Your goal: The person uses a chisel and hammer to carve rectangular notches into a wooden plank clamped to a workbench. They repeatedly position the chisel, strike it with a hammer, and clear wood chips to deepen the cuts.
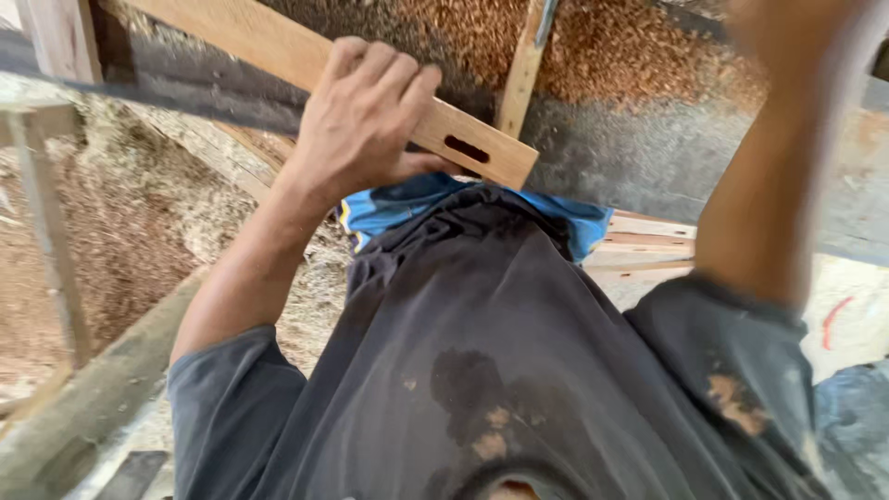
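Observation:
My left hand (366, 111) is closed around a light wooden plank (250, 42) that runs from the upper left down to the middle. Its fingers wrap over the top edge. Just past the hand, the plank's end (491, 157) has a dark oblong slot cut through it. The plank sits in front of my dark grey shirt (482, 370) and blue shorts (389, 208). My right arm (755, 204) rises to the top right. My right hand (787, 28) is blurred at the frame's edge, and what it holds is not visible.
Sawdust and wood shavings (630, 46) cover the ground. A thin wooden stick (520, 74) stands behind the plank. Stacked boards (648, 245) lie at the right. A wooden post (51, 231) and a thick beam (83, 407) are at the left.

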`<state>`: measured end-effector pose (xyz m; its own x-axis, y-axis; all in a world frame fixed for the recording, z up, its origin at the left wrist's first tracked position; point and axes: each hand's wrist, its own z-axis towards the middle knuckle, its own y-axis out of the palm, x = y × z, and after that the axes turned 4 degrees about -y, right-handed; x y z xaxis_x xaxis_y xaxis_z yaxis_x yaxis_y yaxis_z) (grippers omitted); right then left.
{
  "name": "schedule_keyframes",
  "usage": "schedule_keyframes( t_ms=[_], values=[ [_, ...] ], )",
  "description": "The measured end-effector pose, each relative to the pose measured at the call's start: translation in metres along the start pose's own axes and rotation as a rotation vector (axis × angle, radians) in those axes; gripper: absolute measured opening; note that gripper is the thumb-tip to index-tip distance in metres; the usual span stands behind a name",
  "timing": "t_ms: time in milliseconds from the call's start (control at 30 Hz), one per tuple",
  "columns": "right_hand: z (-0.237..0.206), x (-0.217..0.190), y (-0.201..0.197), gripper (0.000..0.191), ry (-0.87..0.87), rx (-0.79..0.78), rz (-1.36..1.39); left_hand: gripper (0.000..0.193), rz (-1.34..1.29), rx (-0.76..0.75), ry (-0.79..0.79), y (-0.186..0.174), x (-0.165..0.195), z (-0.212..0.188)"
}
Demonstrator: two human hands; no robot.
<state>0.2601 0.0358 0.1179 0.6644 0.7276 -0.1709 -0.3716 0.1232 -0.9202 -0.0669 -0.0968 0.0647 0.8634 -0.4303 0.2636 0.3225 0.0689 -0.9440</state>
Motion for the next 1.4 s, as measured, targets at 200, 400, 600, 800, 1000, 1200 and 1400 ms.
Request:
schedule_keyframes(
  t_ms=[200, 400, 600, 800, 1000, 1200, 1400],
  values=[
    [-0.073, -0.081, 0.049, 0.050, 0.497, 0.086, 0.854, 0.076, -0.023, -0.092, -0.022, 0.021, 0.008, 0.038],
    [-0.081, -0.093, 0.103, 0.040, 0.802, 0.629, 0.986, 0.073, 0.041, -0.080, -0.028, 0.037, 0.018, 0.050],
    [-0.060, -0.083, 0.123, 0.047, 0.824, 0.703, 1.224, 0.067, 0.088, -0.124, -0.094, 0.041, 0.011, 0.054],
    [-0.044, -0.084, 0.129, 0.049, 0.830, 0.705, 1.160, 0.065, 0.111, -0.153, -0.109, 0.039, 0.001, 0.056],
    [-0.035, -0.084, 0.133, 0.052, 0.878, 0.667, 1.110, 0.062, 0.156, -0.180, -0.088, 0.038, -0.010, 0.061],
    [-0.030, -0.078, 0.138, 0.052, 0.864, 0.653, 1.064, 0.060, 0.163, -0.155, -0.092, 0.040, -0.016, 0.069],
    [-0.029, -0.076, 0.140, 0.053, 0.872, 0.648, 1.048, 0.051, 0.164, -0.181, -0.085, 0.039, -0.018, 0.072]
  ],
)
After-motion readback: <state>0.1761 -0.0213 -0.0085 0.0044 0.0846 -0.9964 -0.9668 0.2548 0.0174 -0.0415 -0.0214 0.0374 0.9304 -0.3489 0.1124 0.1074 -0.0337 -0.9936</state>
